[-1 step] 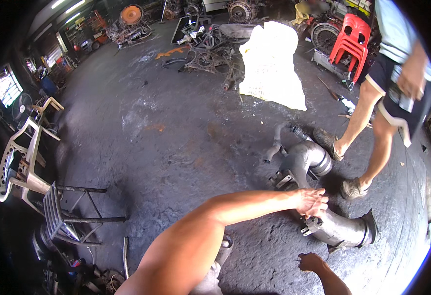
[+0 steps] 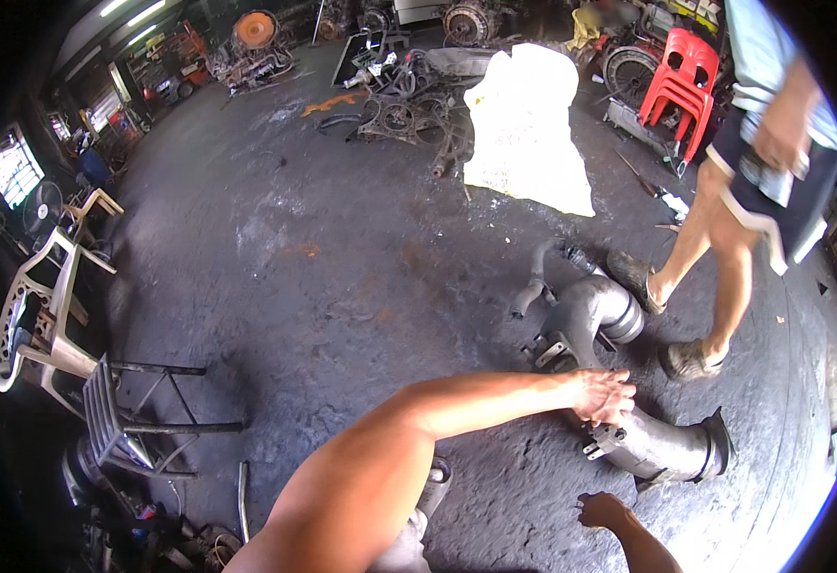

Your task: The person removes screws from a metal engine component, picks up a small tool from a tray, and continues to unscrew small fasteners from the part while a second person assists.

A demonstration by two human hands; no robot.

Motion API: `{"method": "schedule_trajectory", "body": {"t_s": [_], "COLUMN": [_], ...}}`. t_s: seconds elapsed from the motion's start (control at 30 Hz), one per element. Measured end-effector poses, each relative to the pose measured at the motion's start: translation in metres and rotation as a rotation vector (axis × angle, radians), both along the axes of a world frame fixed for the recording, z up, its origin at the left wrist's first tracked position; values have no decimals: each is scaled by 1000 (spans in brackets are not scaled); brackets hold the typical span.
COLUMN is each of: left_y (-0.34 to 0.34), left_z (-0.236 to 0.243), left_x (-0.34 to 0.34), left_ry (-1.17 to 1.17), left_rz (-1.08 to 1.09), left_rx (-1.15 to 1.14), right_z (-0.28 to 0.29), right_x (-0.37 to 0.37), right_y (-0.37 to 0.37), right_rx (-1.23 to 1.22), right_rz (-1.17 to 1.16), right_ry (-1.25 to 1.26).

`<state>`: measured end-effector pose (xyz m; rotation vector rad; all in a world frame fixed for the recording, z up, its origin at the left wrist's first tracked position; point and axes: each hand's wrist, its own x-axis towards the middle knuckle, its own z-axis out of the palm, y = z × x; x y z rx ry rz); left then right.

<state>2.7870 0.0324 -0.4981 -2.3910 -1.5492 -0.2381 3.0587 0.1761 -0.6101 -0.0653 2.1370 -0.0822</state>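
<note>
A grey curved metal pipe, bent at both ends, lies on the dark floor in front of me to the right. My left hand reaches across and is wrapped over its middle, next to a small bracket; the undersides of the fingers are hidden. The pipe's far bend ends in a ribbed sleeve. My right hand is curled closed low over the floor, just short of the pipe and apart from it. Whether something small is in its fingers I cannot make out.
A person in dark shorts stands close by the pipe, a shoe beside it. Thin hoses lie near the far bend. Beyond are a white sack, red stacked chairs and metal parts. A metal stool stands left.
The other person has shifted a little to the left, with the lowered hand and the near leg moving. My hands and the pipe stay where they were.
</note>
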Motion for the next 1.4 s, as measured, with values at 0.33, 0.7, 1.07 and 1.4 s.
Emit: {"method": "schedule_trajectory", "body": {"t_s": [0.33, 0.7, 1.07, 1.4], "left_y": [0, 0, 3, 5], "left_z": [4, 11, 2, 8], "left_x": [-2, 2, -2, -5], "left_ry": [-72, -46, -48, -115], "left_rz": [-66, -33, 5, -51], "left_rx": [-32, -67, -45, -65], "right_z": [6, 13, 9, 12], "right_x": [-5, 0, -6, -9], "right_y": [-4, -7, -4, -1], "right_rx": [19, 32, 19, 30], "right_rz": [-24, -54, -12, -35], "right_ry": [72, 80, 22, 12]}}
